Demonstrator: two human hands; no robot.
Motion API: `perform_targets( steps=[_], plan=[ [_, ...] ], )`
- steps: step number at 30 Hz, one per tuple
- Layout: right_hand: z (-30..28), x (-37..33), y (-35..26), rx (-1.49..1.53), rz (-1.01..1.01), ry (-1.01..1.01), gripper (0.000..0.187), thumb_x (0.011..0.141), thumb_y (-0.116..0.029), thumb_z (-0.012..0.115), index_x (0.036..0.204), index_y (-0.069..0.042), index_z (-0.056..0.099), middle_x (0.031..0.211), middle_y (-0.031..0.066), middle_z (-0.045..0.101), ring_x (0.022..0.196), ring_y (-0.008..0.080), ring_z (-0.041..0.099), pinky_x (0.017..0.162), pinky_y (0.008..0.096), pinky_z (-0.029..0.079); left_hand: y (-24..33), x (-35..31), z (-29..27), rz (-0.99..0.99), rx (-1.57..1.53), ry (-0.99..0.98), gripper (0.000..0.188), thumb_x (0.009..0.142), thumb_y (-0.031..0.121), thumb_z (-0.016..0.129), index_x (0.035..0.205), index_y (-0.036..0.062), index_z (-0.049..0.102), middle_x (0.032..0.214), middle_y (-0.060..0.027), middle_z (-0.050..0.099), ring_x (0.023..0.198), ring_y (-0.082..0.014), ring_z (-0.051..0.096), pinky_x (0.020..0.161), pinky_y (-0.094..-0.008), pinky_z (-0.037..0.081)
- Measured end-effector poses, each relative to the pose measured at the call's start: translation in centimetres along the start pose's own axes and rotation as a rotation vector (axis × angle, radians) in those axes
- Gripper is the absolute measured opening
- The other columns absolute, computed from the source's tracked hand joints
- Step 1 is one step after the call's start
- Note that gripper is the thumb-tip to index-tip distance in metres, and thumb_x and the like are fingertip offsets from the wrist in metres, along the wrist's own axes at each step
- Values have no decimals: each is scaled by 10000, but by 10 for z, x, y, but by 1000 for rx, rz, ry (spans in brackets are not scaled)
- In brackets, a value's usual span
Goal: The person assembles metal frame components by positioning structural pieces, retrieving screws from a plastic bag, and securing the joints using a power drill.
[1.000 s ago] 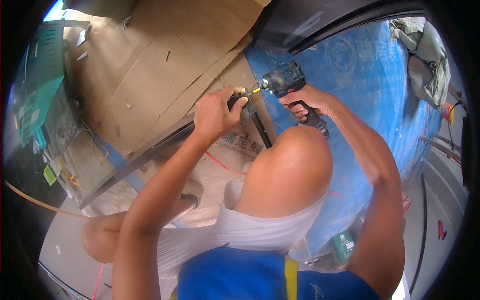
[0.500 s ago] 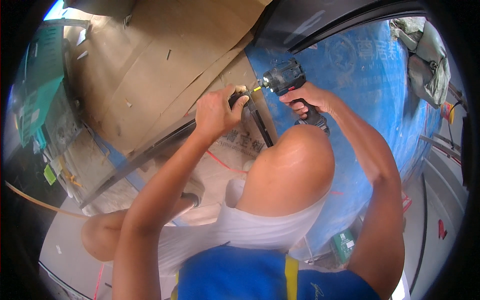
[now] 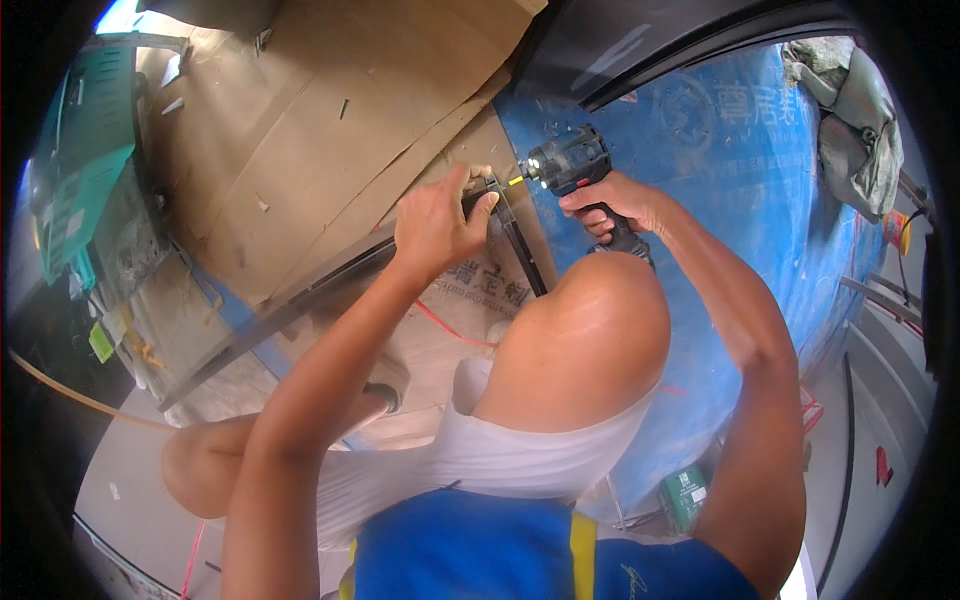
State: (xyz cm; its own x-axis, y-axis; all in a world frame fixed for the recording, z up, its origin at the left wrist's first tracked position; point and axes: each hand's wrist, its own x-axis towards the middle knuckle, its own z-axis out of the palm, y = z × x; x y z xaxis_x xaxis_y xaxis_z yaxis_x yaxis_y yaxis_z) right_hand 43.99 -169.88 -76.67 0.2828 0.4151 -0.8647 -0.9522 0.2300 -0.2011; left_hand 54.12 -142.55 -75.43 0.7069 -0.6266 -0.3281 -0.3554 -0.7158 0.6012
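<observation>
My right hand [image 3: 618, 203] is wrapped round the grip of a black cordless impact driver [image 3: 572, 160], its lamps lit, just above my raised knee. From its nose a bit with a yellow band [image 3: 516, 182] points left at the corner of a dark metal frame. My left hand [image 3: 437, 225] grips that corner, thumb and fingers pinching it. One short dark bar [image 3: 522, 250] runs from the corner down toward my knee. A longer dark bar [image 3: 325, 280] slants away to the lower left. Whether the bit's tip touches the corner or a screw is too small to tell.
Brown cardboard sheets [image 3: 270, 130] lie beyond the frame. Blue printed sheeting [image 3: 720, 200] covers the floor at right. A green crate [image 3: 95, 150] stands at far left, grey sacks [image 3: 860, 130] at upper right. A green box [image 3: 686, 495] sits beside my right elbow.
The view has shifted slightly. The impact driver's head sits a touch lower, its bit still pointed at the frame's corner. Both hands keep their grips.
</observation>
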Motion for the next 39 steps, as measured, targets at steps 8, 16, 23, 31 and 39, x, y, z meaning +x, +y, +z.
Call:
perform_targets(
  steps=[8, 16, 23, 31, 39],
  plan=[
    [-3, 2, 3, 8, -22, -35, 263, 881, -273, 774, 878, -64, 614, 552, -34, 433, 469, 96, 388, 479, 287, 350, -27, -13, -25, 229, 176, -129, 530, 809, 198, 729, 1289, 76, 541, 915, -171, 723, 844, -394, 692, 767, -483, 541],
    [3, 2, 1, 62, -23, -27, 255, 877, -242, 776, 814, -84, 586, 547, -31, 440, 463, 97, 407, 464, 277, 349, -47, -15, -13, 140, 333, -283, 424, 705, 49, 687, 1109, 53, 555, 859, -204, 690, 794, -410, 678, 691, -497, 533],
    [1, 3, 1, 35, -15, -11, 262, 885, -231, 768, 786, -94, 568, 546, -30, 439, 457, 95, 393, 469, 274, 346, -46, -16, -10, 160, 321, -236, 410, 692, 44, 679, 1083, 45, 555, 812, -202, 681, 767, -414, 674, 684, -509, 533],
    [8, 3, 0, -21, -37, 15, 267, 887, -240, 768, 796, -92, 565, 544, -38, 427, 457, 90, 382, 468, 271, 338, -47, -17, -9, 204, 310, -198, 355, 700, 58, 670, 1030, 31, 541, 769, -212, 669, 725, -413, 671, 649, -511, 537],
    [7, 3, 2, 7, -12, 40, 289, 885, -231, 763, 744, -123, 535, 549, -45, 421, 470, 90, 386, 469, 278, 345, -47, -17, -2, 289, 300, -124, 303, 713, 42, 639, 994, 10, 533, 744, -214, 666, 663, -403, 667, 610, -502, 540]
  ],
)
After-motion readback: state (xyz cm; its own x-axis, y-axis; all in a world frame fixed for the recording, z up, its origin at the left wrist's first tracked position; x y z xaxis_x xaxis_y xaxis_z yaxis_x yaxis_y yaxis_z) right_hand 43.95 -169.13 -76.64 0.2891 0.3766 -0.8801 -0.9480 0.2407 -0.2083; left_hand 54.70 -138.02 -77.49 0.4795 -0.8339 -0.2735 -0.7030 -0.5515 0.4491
